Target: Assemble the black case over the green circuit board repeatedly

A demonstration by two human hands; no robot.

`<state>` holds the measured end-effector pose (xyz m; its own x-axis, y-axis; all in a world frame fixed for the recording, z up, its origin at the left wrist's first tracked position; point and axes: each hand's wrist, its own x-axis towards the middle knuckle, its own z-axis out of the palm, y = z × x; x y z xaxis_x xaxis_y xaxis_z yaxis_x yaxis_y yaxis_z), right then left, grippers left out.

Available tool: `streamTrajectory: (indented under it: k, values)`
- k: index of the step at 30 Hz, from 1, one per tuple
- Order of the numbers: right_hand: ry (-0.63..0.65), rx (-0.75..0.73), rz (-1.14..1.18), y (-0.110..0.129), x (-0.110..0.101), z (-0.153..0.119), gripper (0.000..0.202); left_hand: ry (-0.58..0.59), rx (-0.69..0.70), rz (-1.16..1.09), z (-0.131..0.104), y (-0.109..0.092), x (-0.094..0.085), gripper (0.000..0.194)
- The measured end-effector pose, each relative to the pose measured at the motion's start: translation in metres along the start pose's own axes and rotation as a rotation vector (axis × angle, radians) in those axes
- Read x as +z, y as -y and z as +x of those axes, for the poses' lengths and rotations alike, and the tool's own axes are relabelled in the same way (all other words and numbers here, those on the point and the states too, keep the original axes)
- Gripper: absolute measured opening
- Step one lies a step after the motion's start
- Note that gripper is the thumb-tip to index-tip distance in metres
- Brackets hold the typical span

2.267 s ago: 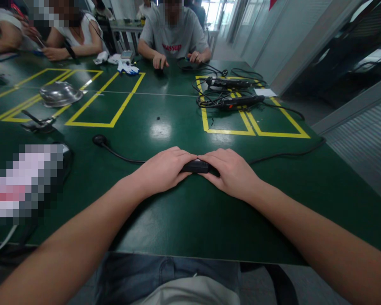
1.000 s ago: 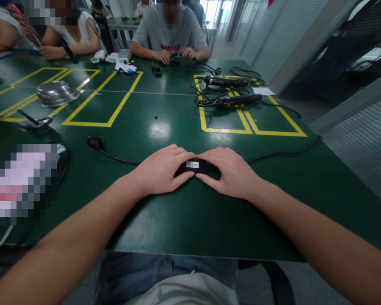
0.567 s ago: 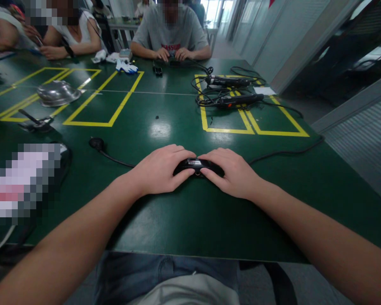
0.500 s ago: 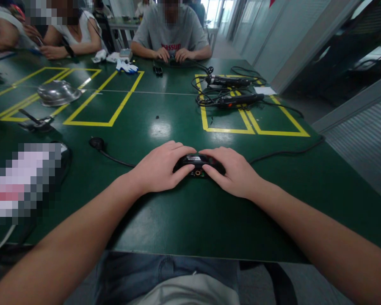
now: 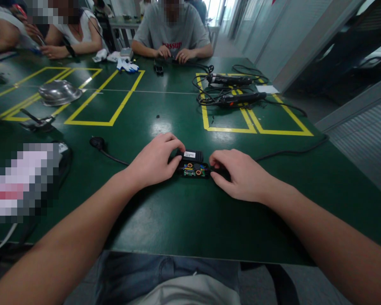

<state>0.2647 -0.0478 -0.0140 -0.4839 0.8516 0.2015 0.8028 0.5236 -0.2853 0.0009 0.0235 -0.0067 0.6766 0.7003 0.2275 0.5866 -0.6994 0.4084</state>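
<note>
A black plastic case lies in front of me with its circuit board exposed; copper coils and small coloured parts show on it. Just behind it, its black cover with a white label is tilted up, apart from the board. My left hand is closed, with thumb and fingers on the cover's left end. Curled around the case's right end is my right hand, thumb in front and fingers behind. A cord with a black plug runs out on the left, and another cable on the right.
Two black handheld tools with coiled cords lie at the back right. Farther left are a metal bowl, a dark-handled metal item and gloves. Yellow tape marks the green table. A person sits opposite.
The cover has come up off the case and moved back, so the board shows. My left hand went up with it; my right hand shifted slightly right.
</note>
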Motion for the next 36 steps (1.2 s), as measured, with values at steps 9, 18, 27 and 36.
streamTrajectory:
  k: [9, 18, 27, 36]
  values:
    - [0.021, -0.066, 0.1, -0.002, 0.002, -0.002, 0.006, 0.352, -0.051, -0.168, -0.005, -0.005, -0.02, 0.007]
    - [-0.024, -0.066, 0.198, 0.001, -0.002, -0.002, 0.002, 0.323, -0.09, -0.2, -0.006, -0.006, -0.028, 0.011]
    - [0.008, -0.084, 0.258, 0.0, -0.003, -0.002, 0.007, 0.374, -0.103, -0.243, -0.006, -0.006, -0.029, 0.005]
    - [0.119, 0.007, 0.241, -0.003, -0.008, -0.001, 0.01, 0.369, -0.068, -0.265, -0.005, 0.005, -0.025, 0.007]
